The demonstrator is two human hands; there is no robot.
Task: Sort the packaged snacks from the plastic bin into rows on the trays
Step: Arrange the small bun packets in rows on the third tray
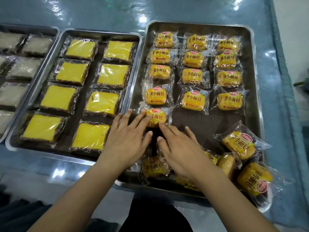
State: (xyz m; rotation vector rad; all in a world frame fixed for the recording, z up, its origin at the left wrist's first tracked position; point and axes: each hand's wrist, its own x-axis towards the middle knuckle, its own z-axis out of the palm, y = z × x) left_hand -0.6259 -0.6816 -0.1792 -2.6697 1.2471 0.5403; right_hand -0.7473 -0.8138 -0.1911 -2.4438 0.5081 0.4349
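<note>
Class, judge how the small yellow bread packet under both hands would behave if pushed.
The small yellow bread packet wears glossy clear film, so probably slippery under the left hand and right hand. It looks puffy, likely light and squashable. Lying flat in the steel tray, it seems unlikely to roll.

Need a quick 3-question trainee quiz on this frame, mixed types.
1. True or false: the middle tray holds eight yellow cake slices.
2. In the right tray, which column of bread packs has five? A left, B middle, C right.
3. What do the left hand and right hand both touch?
Key: 1 true; 2 A; 3 the nearest left-column bread pack.
</note>
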